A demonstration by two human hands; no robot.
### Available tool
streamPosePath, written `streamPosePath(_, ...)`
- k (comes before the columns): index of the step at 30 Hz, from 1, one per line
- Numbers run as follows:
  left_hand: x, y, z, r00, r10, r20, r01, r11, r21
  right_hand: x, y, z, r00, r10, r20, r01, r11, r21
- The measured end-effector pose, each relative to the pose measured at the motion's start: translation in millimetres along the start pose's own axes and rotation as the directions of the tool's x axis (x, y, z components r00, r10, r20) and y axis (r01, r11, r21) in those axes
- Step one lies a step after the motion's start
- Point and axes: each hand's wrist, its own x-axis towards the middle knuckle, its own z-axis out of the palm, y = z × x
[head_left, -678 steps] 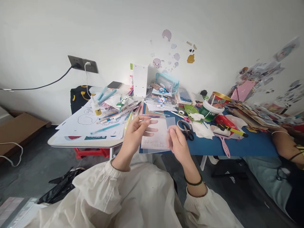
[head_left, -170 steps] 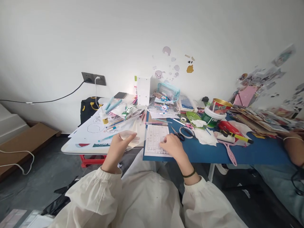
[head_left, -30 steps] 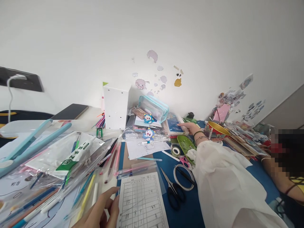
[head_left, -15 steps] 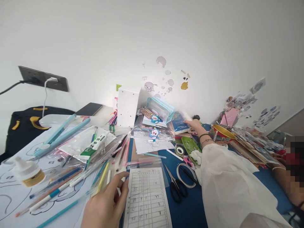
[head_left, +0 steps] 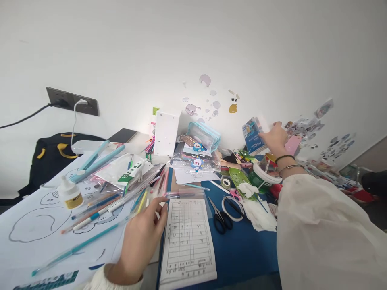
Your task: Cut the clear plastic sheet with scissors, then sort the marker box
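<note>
My right hand [head_left: 274,139] is closed on the edge of a blue printed book or box [head_left: 252,135], held up and tilted by the wall. Whether it is a book or a box I cannot tell. My left hand [head_left: 145,231] rests by the left edge of a form pad [head_left: 190,241] with handwritten figures, its fingers loosely bent and apart, nothing seen in them. Right of the pad lie black-handled scissors [head_left: 222,221] and a white ring-shaped roll [head_left: 232,208]. Below my right wrist stand a white-and-green tub [head_left: 263,177] and a green tray [head_left: 237,181] with crumpled tissue.
On the left, pens, plastic bags and a glue bottle [head_left: 70,193] lie over a drawing sheet [head_left: 33,229], near a light-blue hair straightener [head_left: 96,165]. A white box [head_left: 166,133] and clear pencil case [head_left: 204,137] stand at the back. Stickers [head_left: 232,108] dot the wall.
My right hand has lifted the blue book or box off the table and moved it right, tilting it up. The tub and tissues have come into sight. My left hand stays by the pad.
</note>
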Motion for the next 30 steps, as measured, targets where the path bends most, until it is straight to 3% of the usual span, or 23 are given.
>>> streamPosePath(3, 0.7, 0.0, 0.2, 1.0, 0.011, -0.018, -0.012, 1.0, -0.029, -6.2, -5.7, -34.6, 0.997, -0.042, -0.07, 0.044, 0.999, 0.022)
streamPosePath(8, 1.8, -2.0, 2.9, 0.987, 0.053, -0.149, -0.082, 0.977, -0.195, -35.9, -9.6, -93.8, 0.984, -0.122, -0.126, 0.135, 0.986, 0.096)
streamPosePath(11, -4.7, 7.4, -5.6, 0.986, 0.012, -0.164, -0.084, 0.895, -0.438, -75.1, -7.6, -117.2, 0.992, -0.108, -0.066, 0.125, 0.928, 0.351)
streamPosePath(13, -13.6, 19.5, -13.9, 0.996, -0.011, -0.087, -0.048, 0.762, -0.646, -110.5, -7.0, -123.9, 0.993, -0.067, 0.095, -0.003, 0.801, 0.599)
streamPosePath(16, -29.6, 41.2, -21.7, 0.993, 0.036, 0.111, 0.079, 0.496, -0.865, -171.1, -9.3, -123.4, 0.931, -0.094, 0.352, -0.211, 0.648, 0.732)
streamPosePath(19, -41.9, 57.5, -18.4, 0.95, 0.116, 0.291, 0.271, 0.165, -0.948, -229.3, -15.1, -116.4, 0.785, -0.226, 0.578, -0.339, 0.623, 0.705)
streamPosePath(21, -47.3, 62.5, -11.9, 0.934, 0.069, 0.351, 0.355, -0.049, -0.934, -261.1, -19.0, -109.9, 0.685, -0.331, 0.649, -0.368, 0.612, 0.7)
streamPosePath(22, -49.4, 63.5, -8.6, 0.927, 0.004, 0.376, 0.374, -0.122, -0.919, -274.2, -20.6, -106.3, 0.669, -0.365, 0.647, -0.342, 0.621, 0.705)
streamPosePath(23, -51.4, 64.0, -5.8, 0.918, -0.075, 0.39, 0.373, -0.169, -0.912, -285.2, -21.7, -102.6, 0.688, -0.403, 0.603, -0.26, 0.639, 0.724)
streamPosePath(26, -57.3, 65.2, -1.8, 0.902, -0.246, 0.356, 0.316, -0.187, -0.93, -307.6, -23.6, -91.4, 0.799, -0.538, 0.267, 0.231, 0.686, 0.691)
streamPosePath(28, -61.4, 67.8, -1.7, 0.911, -0.285, 0.298, 0.263, -0.154, -0.952, -315.6, -25.6, -84.0, 0.778, -0.628, 0.007, 0.531, 0.664, 0.526)
streamPosePath(30, -64.3, 71.7, -1.8, 0.92, -0.305, 0.246, 0.22, -0.117, -0.968, -320.1, -29.8, -76.9, 0.7, -0.684, -0.205, 0.704, 0.613, 0.359)
